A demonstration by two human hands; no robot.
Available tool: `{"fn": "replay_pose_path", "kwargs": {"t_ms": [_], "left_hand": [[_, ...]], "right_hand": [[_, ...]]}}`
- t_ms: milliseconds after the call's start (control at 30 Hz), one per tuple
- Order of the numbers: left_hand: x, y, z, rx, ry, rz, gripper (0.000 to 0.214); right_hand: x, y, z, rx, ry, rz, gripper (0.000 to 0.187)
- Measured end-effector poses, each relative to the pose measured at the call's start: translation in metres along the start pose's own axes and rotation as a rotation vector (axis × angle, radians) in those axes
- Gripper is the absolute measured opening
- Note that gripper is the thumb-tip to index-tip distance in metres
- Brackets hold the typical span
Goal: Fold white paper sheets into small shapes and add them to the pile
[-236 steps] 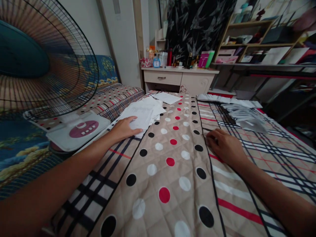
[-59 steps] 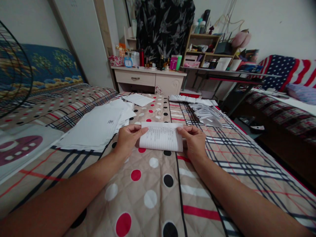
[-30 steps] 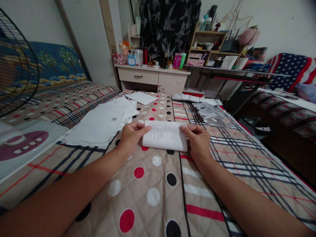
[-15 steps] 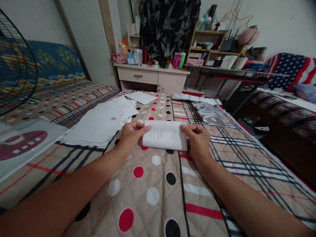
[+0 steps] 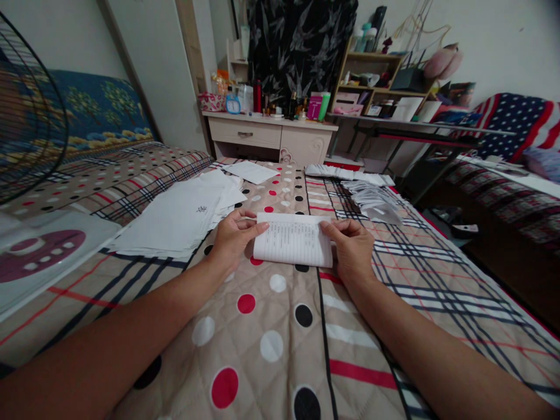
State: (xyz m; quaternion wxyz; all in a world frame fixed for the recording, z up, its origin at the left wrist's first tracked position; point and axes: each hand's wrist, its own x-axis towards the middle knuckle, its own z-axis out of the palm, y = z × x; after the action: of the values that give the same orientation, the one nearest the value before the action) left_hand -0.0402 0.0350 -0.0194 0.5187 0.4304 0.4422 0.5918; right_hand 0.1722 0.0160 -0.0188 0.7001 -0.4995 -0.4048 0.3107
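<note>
Between my hands is a sheet of paper [image 5: 293, 240] with printed lines of text, curled or folded over along its near side. My left hand [image 5: 236, 236] pinches its left end, thumb on top. At the right end, my right hand [image 5: 352, 242] pinches it the same way, with the fingers partly hidden beneath. To the left lies a loose stack of white paper sheets [image 5: 161, 219], one marked with a dark character. A single white sheet [image 5: 251, 171] is farther back. On the right sits a row of folded papers [image 5: 371, 198].
The papers lie on a quilted bedspread [image 5: 245, 350] with dots and plaid. A fan [image 5: 32, 116] with a wire guard stands at the left, its base [image 5: 48, 251] near the stack. A white dresser [image 5: 262, 137] with bottles and a shelf unit [image 5: 371, 87] stand behind.
Almost nothing differs. Both hands keep the same hold on the paper, and the whole view has shifted very slightly.
</note>
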Motion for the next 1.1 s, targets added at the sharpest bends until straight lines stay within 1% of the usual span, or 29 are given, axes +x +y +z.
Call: {"fn": "replay_pose_path", "kwargs": {"t_ms": [133, 200, 300, 367, 433, 567, 667, 733, 800, 900, 933, 967, 1000, 1033, 1100], "left_hand": [[0.000, 0.006, 0.000, 0.003, 0.003, -0.020, 0.053], [0.002, 0.009, 0.000, 0.019, 0.013, -0.032, 0.054], [0.007, 0.011, -0.002, 0.101, 0.016, -0.060, 0.055], [0.010, 0.010, -0.005, 0.200, 0.000, -0.039, 0.052], [0.012, 0.007, -0.007, 0.333, -0.029, 0.037, 0.046], [0.014, 0.001, -0.009, 0.607, -0.086, 0.221, 0.034], [0.012, -0.004, -0.007, 0.700, -0.129, 0.323, 0.025], [0.009, -0.007, -0.006, 0.768, -0.152, 0.383, 0.023], [0.006, -0.007, -0.005, 0.902, -0.157, 0.462, 0.027], [0.001, -0.006, -0.002, 1.150, -0.137, 0.657, 0.041], [0.000, -0.005, -0.002, 1.217, -0.151, 0.725, 0.040], [0.000, -0.004, -0.001, 1.266, -0.195, 0.778, 0.035], [0.001, -0.004, -0.001, 1.294, -0.263, 0.806, 0.029], [0.002, -0.004, -0.001, 1.298, -0.345, 0.808, 0.025], [0.004, -0.005, -0.003, 1.250, -0.487, 0.762, 0.023]], "right_hand": [[0.001, 0.002, 0.001, 0.013, 0.000, -0.011, 0.025], [0.002, 0.003, 0.001, 0.038, 0.003, -0.029, 0.029], [0.006, 0.005, 0.002, 0.033, -0.023, 0.002, 0.035], [0.010, 0.008, 0.001, -0.047, -0.059, 0.029, 0.036], [0.014, 0.011, -0.001, -0.185, -0.127, 0.015, 0.033], [0.022, 0.018, -0.007, -0.523, -0.272, -0.119, 0.023], [0.023, 0.017, -0.009, -0.722, -0.314, -0.190, 0.015], [0.022, 0.015, -0.008, -0.792, -0.323, -0.211, 0.012], [0.020, 0.012, -0.007, -0.834, -0.325, -0.222, 0.011], [0.020, 0.010, -0.006, -0.842, -0.326, -0.236, 0.012], [0.020, 0.010, -0.007, -0.836, -0.328, -0.243, 0.012], [0.020, 0.010, -0.007, -0.831, -0.332, -0.248, 0.012], [0.020, 0.010, -0.007, -0.830, -0.334, -0.250, 0.012], [0.020, 0.010, -0.007, -0.833, -0.338, -0.247, 0.012], [0.019, 0.010, -0.007, -0.830, -0.343, -0.237, 0.012]]}}
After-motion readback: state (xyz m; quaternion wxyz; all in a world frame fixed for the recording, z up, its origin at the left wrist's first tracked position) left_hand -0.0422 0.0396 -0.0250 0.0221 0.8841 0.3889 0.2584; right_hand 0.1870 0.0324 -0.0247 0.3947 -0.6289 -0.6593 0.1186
